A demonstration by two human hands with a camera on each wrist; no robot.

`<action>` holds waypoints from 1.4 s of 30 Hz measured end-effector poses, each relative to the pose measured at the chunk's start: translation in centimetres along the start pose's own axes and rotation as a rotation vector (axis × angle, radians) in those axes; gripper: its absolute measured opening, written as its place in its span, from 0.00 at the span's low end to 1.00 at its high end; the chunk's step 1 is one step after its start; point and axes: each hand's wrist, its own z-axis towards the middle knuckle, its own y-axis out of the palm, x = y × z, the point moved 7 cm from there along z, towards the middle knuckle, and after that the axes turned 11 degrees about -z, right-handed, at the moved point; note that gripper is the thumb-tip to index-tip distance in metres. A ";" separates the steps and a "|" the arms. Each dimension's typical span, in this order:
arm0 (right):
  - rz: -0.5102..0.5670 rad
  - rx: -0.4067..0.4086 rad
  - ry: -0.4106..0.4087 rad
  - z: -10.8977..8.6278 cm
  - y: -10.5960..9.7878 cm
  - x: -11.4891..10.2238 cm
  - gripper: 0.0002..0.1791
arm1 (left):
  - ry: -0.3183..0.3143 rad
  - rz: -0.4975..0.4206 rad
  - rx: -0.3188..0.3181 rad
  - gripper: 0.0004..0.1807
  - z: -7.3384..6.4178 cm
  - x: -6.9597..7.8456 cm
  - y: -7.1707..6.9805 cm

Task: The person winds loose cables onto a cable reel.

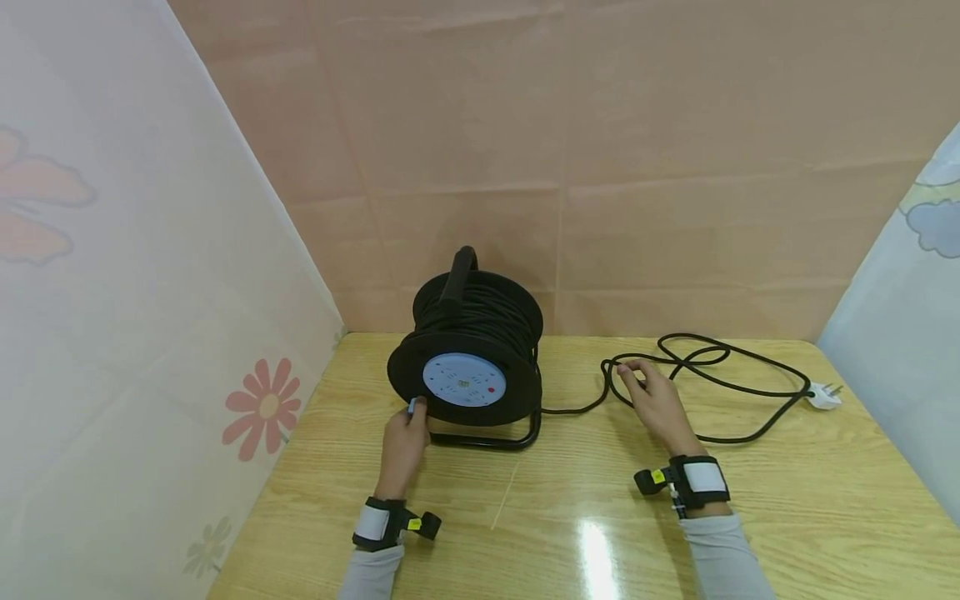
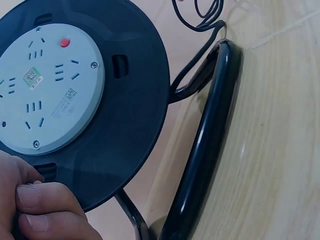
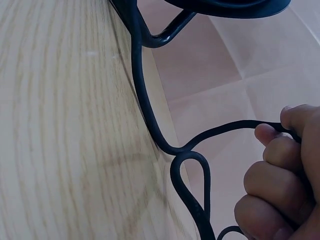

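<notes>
A black cable reel (image 1: 465, 358) stands upright on the table, its pale socket panel (image 2: 50, 90) facing me. My left hand (image 1: 405, 433) grips a small pale-blue knob (image 1: 412, 405) at the lower left of the reel's front disc. In the left wrist view its curled fingers (image 2: 50, 210) hide most of that knob. To the right of the reel, my right hand (image 1: 656, 404) pinches the loose black cable (image 3: 225, 127) between thumb and forefinger, lifted above the table. The other fingers of that hand are curled in.
From the reel's base, cable runs right into several loose loops (image 1: 750, 390), ending in a white plug (image 1: 825, 397) near the table's right edge. A black tubular stand (image 1: 487, 444) supports the reel. Papered walls (image 1: 600, 167) rise behind and on both sides of the wooden table (image 1: 540, 517).
</notes>
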 end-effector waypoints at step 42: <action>-0.006 0.003 -0.036 -0.2 -0.2 -0.3 0.29 | 0.009 -0.211 0.015 0.29 1.2 1.9 -1.3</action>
